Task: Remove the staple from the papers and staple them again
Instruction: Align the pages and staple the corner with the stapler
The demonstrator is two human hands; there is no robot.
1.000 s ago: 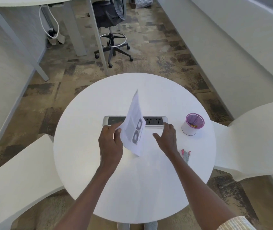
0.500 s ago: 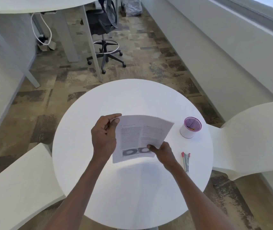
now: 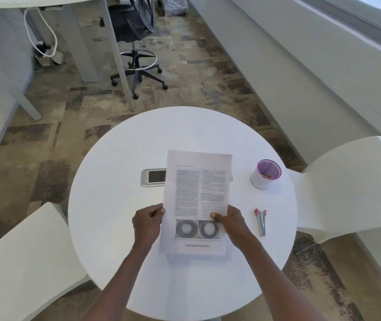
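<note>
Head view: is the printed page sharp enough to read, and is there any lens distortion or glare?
Head view: the papers show body text too soft to read, only the large footer line legible; the left hand looks slightly motion-blurred; wide-angle bending curves the chairs and wall toward the edges; even daylight, no glare on the round table, only faint shadows.

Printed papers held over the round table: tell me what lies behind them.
Behind the printed white papers sits a grey metal power outlet panel set into the round white table. Only its left end shows; the rest is covered.
</note>
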